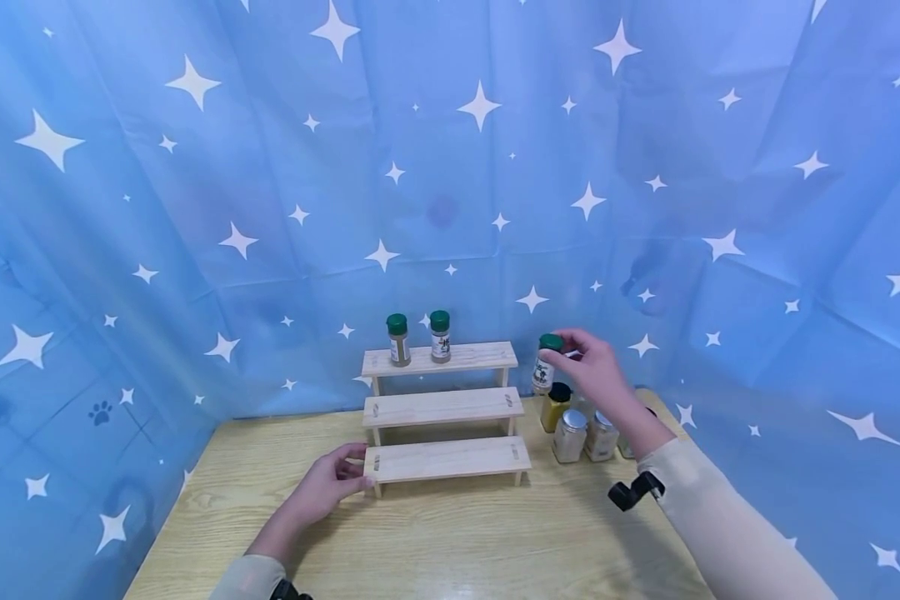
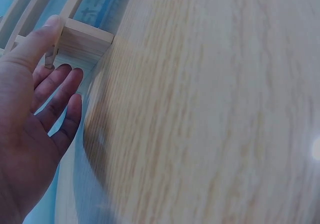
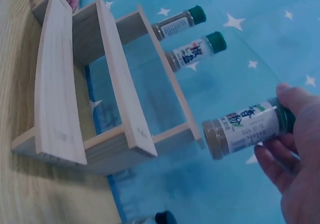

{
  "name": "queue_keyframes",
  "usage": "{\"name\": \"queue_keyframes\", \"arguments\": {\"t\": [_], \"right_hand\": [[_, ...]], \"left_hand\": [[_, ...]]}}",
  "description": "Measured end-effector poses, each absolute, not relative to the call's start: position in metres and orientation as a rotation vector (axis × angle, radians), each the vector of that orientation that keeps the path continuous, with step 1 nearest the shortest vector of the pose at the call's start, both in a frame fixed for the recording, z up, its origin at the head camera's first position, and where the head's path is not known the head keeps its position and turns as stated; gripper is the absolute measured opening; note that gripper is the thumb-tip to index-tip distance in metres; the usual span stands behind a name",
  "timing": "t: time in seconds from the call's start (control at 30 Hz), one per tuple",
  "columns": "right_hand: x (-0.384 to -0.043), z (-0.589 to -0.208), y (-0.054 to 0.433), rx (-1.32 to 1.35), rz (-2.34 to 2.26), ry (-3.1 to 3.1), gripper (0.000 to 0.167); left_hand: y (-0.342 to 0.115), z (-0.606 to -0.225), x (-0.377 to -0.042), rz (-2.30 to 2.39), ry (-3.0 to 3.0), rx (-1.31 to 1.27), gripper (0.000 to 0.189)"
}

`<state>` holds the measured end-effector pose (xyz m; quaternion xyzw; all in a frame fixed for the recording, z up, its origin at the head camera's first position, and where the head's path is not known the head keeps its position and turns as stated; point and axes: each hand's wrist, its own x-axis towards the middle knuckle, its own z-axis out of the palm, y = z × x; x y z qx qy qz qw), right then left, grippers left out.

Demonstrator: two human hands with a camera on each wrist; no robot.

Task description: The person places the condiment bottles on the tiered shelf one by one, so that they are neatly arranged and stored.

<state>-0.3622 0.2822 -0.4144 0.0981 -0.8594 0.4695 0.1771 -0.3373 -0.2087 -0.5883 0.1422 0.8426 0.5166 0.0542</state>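
Observation:
My right hand (image 1: 594,367) grips a green-capped spice jar (image 3: 245,129) by its cap end, thumb on one side and fingers on the other. The jar has a white printed label and is held in the air just off the right end of the top step of a three-step wooden rack (image 1: 444,408). Two similar green-capped jars, one (image 1: 398,340) to the left and one (image 1: 440,337) beside it, stand upright on the left half of that top step. My left hand (image 1: 330,483) pinches the left end of the lowest step, thumb on top.
Right of the rack, on the wooden table (image 1: 450,542), stand a black-capped yellow jar (image 1: 556,407), silver-lidded jars (image 1: 570,437) and others, partly behind my right arm. A blue curtain (image 1: 450,183) with white stars hangs close behind the rack.

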Motion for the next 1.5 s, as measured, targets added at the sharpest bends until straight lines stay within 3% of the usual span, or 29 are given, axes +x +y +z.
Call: {"name": "queue_keyframes", "arguments": {"t": [0.47, 0.9, 1.3, 1.5], "right_hand": [[-0.406, -0.396, 0.246, 0.351, 1.436, -2.481, 0.048], [-0.441, -0.382, 0.214, 0.354, 1.382, -2.517, 0.037], [-0.453, -0.39, 0.197, 0.423, 1.406, -2.515, 0.041], [-0.454, -0.395, 0.193, 0.448, 1.358, -2.505, 0.034]], "left_hand": [[-0.209, -0.589, -0.336, 1.605, 2.526, 0.416, 0.068], [-0.21, -0.588, -0.336, 1.617, 2.513, 0.439, 0.067], [-0.209, -0.588, -0.336, 1.604, 2.519, 0.448, 0.066], [-0.209, -0.586, -0.335, 1.603, 2.523, 0.427, 0.066]]}}
